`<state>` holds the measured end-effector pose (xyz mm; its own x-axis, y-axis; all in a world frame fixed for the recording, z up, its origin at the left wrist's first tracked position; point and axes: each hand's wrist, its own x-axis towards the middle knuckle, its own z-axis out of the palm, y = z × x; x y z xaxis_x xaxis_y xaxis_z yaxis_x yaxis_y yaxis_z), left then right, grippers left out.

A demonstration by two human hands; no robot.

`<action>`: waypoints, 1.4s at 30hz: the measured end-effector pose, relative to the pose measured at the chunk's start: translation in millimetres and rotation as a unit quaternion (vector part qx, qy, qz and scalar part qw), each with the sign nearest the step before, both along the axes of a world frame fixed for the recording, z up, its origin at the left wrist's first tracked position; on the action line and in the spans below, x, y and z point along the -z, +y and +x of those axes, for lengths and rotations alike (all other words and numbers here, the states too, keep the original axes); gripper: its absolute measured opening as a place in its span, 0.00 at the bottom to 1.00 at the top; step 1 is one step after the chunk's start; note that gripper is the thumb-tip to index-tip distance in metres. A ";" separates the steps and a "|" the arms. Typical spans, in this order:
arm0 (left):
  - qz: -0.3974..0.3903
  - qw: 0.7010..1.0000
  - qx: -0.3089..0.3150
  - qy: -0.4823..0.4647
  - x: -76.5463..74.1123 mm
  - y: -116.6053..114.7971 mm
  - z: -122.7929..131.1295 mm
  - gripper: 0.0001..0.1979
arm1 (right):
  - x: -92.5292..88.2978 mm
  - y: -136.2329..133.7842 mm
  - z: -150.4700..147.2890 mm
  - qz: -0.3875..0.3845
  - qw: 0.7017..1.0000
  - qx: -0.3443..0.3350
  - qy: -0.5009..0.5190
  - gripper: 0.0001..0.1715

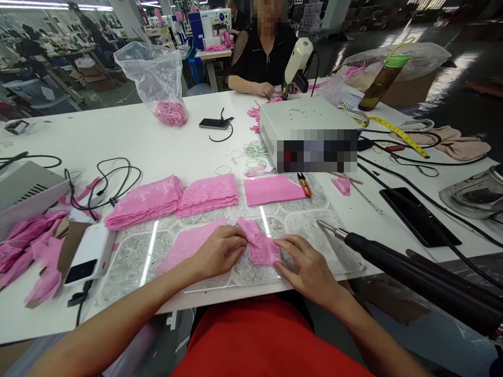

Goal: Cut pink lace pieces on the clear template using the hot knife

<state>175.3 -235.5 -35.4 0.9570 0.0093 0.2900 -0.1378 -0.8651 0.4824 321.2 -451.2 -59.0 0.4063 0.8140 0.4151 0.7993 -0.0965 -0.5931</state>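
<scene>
L hand (220, 252) pinches the pink lace piece (260, 247); R hand (308, 268) lies near-flat, pressing it. Prob. best: keep edges lined up, smooth on table (157, 141).

I see a large factory hall past the white counter (157, 141). Fluorescent strip lights (39, 5) run along the ceiling at the upper left. A pale pillar (126, 15) stands beyond, with rows of work tables (70, 52) to its left. A sewing machine (214, 21) sits on a far table (214, 54). The dark floor (451, 68) on the right gleams with reflected light.
</scene>
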 end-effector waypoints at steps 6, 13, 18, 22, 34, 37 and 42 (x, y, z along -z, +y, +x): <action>0.078 0.995 0.039 0.042 4.5 -11.8 6.8 0.18 | 3.1 0.2 14.8 0.041 0.996 0.051 -0.061 0.06; 0.147 0.988 -0.019 0.033 18.0 -10.9 48.4 0.19 | 2.4 -31.7 34.7 -0.003 0.984 0.123 -0.131 0.05; 0.141 0.989 0.036 0.007 14.4 -17.2 64.8 0.16 | -1.4 -21.7 36.6 -0.004 0.985 0.085 -0.147 0.14; 0.139 0.988 0.057 0.030 14.6 -34.7 69.2 0.23 | -3.0 -10.9 39.1 -0.032 0.990 0.045 -0.127 0.06; 0.016 0.990 -0.136 -0.025 7.9 -17.2 92.7 0.10 | -21.8 -3.9 49.3 0.064 0.980 0.146 0.118 0.11; 0.005 0.988 -0.152 -0.026 -1.4 0.8 84.0 0.12 | -17.8 5.6 56.6 0.061 0.980 0.137 0.129 0.14; 0.023 0.995 -0.096 -0.001 1.4 -14.0 65.4 0.08 | -26.0 18.2 63.2 0.077 0.984 0.108 0.123 0.11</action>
